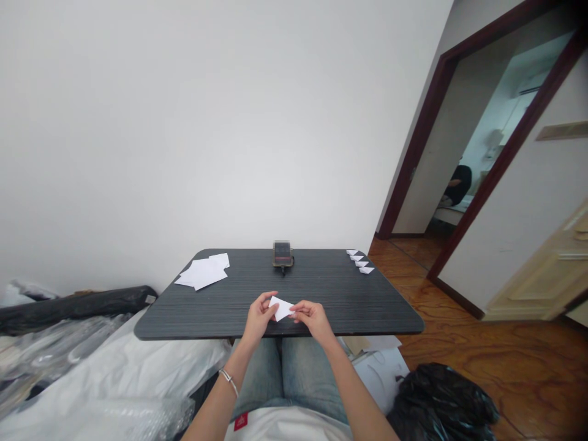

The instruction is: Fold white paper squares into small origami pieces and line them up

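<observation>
A small folded piece of white paper (280, 307) is held between both hands, just above the near edge of the dark table (257, 318). My left hand (260, 315) pinches its left side between thumb and fingers. At its right corner, my right hand (312, 317) grips the paper with its fingertips. Several loose white sheets (204, 271) lie overlapping on the table's left side. Along the right edge stand several small folded paper pieces (361, 263) in a row.
A phone-like device on a stand (282, 254) is at the table's back middle, near the white wall. Plastic-wrapped bundles (68, 343) lie to the left. A black plastic bag (443, 401) sits on the wooden floor at right. Beyond the doorway, a person (454, 184) is partly visible.
</observation>
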`<state>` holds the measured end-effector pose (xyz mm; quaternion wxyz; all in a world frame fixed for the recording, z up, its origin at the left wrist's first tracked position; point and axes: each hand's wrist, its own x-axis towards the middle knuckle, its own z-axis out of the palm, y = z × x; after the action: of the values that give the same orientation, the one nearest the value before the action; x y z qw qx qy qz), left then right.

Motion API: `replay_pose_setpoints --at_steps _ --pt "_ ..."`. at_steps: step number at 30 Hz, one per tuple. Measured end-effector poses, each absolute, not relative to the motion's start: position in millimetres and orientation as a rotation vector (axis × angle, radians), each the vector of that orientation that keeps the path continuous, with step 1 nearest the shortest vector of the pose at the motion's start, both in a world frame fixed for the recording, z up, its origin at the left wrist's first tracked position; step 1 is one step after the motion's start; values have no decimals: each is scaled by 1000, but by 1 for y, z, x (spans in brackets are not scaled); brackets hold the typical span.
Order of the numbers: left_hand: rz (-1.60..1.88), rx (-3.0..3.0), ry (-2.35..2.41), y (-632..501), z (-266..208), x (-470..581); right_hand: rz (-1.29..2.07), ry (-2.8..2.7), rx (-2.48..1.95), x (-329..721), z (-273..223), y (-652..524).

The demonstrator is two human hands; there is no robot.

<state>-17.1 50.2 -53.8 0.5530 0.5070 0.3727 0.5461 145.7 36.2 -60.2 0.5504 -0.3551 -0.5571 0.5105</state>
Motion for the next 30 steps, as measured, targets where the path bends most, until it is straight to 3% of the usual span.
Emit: replay_pose_setpoints --at_steps 30 --pt "1196 1269 884 44 -49 -12 1027 -1264 -871 144 -62 38"
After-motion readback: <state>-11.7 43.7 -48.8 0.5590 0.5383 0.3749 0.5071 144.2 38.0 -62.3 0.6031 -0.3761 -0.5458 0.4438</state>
